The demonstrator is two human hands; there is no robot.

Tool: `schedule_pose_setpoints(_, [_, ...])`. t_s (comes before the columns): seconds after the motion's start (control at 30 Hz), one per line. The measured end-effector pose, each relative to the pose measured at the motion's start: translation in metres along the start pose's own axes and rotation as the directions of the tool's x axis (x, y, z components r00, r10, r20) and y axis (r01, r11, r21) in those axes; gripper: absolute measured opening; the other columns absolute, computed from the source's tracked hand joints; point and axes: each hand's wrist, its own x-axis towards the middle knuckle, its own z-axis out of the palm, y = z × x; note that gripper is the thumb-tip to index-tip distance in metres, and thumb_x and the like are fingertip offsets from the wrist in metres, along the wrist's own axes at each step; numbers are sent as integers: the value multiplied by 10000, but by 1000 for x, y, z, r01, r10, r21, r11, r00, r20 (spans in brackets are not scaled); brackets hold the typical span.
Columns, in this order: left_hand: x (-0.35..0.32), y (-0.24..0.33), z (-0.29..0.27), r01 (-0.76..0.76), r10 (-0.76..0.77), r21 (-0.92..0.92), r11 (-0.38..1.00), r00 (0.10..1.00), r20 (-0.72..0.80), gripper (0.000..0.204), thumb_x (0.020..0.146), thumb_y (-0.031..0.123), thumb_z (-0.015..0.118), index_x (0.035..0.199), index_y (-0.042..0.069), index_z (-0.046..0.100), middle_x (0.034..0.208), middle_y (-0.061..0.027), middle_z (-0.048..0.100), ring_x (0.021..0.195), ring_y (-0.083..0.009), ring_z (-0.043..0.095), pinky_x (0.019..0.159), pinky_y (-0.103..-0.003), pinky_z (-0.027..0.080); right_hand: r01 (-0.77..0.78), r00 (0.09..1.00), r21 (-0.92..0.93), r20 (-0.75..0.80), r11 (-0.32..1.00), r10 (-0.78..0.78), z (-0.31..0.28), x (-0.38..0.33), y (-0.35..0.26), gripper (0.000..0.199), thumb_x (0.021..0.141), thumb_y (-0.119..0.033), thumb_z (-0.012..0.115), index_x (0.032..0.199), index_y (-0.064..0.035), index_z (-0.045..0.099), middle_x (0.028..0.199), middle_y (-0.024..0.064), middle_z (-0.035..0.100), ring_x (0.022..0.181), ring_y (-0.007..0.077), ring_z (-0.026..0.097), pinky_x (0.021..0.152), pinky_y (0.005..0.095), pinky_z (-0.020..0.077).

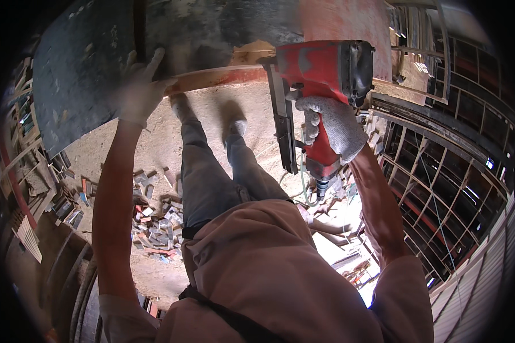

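A red and black pneumatic nail gun (312,66) is in my right hand (340,123), whose gloved fingers are wrapped round its handle. The gun's dark magazine (285,123) points down toward me, and its nose is close to a reddish wooden strip (229,79) along the near edge of the work surface. My left hand (138,100), in a pale glove and slightly blurred, is at the strip's left end with its fingers stretched out. Beneath it lie a dark panel (77,80) and another dark, worn panel (212,31), with a narrow dark gap between them.
A reddish panel (346,26) continues the surface at the right. Small wood offcuts (166,226) are heaped on the dusty floor (103,148) at my left. A thin air hose (304,186) hangs below the gun. Wooden frames (435,166) are stacked at the right.
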Motion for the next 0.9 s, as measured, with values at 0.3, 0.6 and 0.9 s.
schedule_pose_setpoints(0.3, [0, -3, 4, -36, 36, 2, 999, 999, -4, 789, 757, 528, 788, 1447, 236, 539, 894, -122, 654, 1193, -371, 573, 1141, -520, 366, -55, 996, -93, -76, 994, 48, 16, 10, 14, 260, 984, -143, 521, 1134, 35, 635, 616, -14, 471, 482, 152, 513, 485, 320, 469])
schedule_pose_setpoints(0.6, [2, 1, -1, -77, 75, -33, 996, 995, -62, 811, 752, 502, 797, 1455, 204, 525, 837, -114, 662, 1102, -321, 615, 1165, -496, 347, 37, 996, -275, -63, 961, -56, 41, 10, 16, 227, 1001, -134, 519, 1063, 34, 658, 627, 8, 482, 530, 175, 555, 512, 353, 498])
schedule_pose_setpoints(0.9, [3, 6, -5, -84, 82, -11, 996, 989, -127, 741, 764, 408, 788, 1408, 127, 552, 806, -187, 675, 995, -343, 651, 1185, -466, 328, -4, 1000, 109, 31, 994, 0, 42, 9, 18, 191, 997, -136, 543, 967, 8, 664, 619, 32, 506, 515, 195, 589, 480, 337, 491])
